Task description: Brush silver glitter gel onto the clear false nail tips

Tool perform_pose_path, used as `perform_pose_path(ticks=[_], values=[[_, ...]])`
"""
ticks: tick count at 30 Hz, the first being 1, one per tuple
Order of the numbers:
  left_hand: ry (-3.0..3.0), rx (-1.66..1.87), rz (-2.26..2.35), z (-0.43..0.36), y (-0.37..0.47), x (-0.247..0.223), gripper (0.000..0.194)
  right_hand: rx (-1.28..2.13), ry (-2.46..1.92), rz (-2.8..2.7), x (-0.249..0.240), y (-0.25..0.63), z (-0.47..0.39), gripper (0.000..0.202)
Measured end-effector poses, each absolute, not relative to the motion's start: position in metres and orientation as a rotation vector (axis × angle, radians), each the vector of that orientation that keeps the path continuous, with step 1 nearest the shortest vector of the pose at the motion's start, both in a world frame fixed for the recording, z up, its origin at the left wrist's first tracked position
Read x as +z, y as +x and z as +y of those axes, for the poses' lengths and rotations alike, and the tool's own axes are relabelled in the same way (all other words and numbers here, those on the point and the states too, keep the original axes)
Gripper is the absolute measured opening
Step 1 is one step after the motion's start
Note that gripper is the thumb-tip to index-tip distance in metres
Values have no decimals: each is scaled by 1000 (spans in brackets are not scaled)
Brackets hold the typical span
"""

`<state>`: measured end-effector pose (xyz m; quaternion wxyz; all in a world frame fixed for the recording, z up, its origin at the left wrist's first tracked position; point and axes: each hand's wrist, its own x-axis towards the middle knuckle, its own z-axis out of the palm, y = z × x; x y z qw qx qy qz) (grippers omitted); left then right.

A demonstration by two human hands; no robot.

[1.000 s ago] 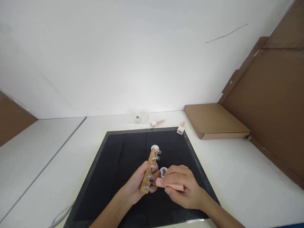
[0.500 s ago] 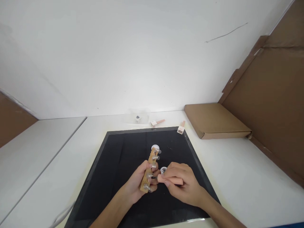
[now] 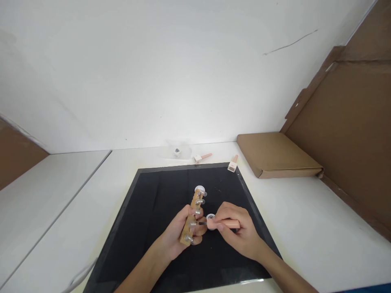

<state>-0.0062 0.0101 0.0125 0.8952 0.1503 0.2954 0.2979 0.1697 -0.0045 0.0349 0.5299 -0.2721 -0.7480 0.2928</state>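
Observation:
My left hand (image 3: 179, 234) is closed around a wooden nail tip holder (image 3: 186, 232), which slants up and away over the dark mat. Several clear false nails (image 3: 200, 202) stick out from its right side. Between its fingers, my right hand (image 3: 240, 232) pinches a nail polish brush (image 3: 229, 223) by its pink handle. The dark bristles point left, at or very near one clear nail in the lower half of the holder; whether they touch is unclear. A small round white dish (image 3: 210, 217) with dark contents lies behind the brush, partly hidden by my right hand.
Beneath my hands lies a black mat (image 3: 146, 228). Another white round piece (image 3: 199, 189) sits by the holder's far end. Two pink-capped bottles (image 3: 198, 158) (image 3: 232, 166) lie near the mat's back edge, beside a clear tray (image 3: 165, 152). A cardboard box (image 3: 281, 156) stands at right.
My right hand has moved slightly up and right with the brush, showing more of its dark bristles. My left hand and the holder have hardly moved.

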Motion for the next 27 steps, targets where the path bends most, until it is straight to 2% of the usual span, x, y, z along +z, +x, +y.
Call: perform_pose_path(ticks=[13, 17, 23, 27], values=[[331, 617, 622, 8, -7, 16, 18, 819, -698, -1772, 38, 170, -6, 12], [333, 619, 619, 8, -7, 18, 19, 798, -762, -1725, 36, 170, -6, 15], [329, 639, 668, 10, -5, 18, 18, 804, -619, -1778, 35, 168, -5, 11], [342, 647, 673, 9, -5, 17, 20, 723, -712, -1773, 35, 168, -6, 12]])
